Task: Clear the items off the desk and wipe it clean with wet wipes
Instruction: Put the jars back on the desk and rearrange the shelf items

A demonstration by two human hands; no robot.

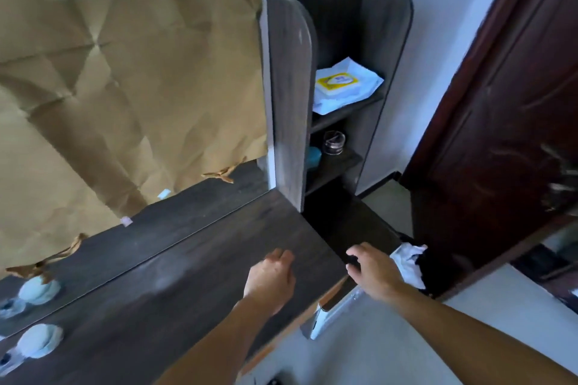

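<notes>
A single wide-angle view, worn on the head, looks forward and down from close above the dark counter [194,262], turned toward its right end, the shelf unit [289,103] and the door [500,103]; the frame seems tilted, edges blurred.

- i see soft, dim daylight, brightest on the white wall [438,9] at 12 o'clock.
- a pale sheen lies on the desk [162,283] toward 8 o'clock.
- the shelf recess [344,25] at 1 o'clock sits in deep shadow.
- the door [500,134] at 3 o'clock is smeared, and edges bow outward.
</notes>
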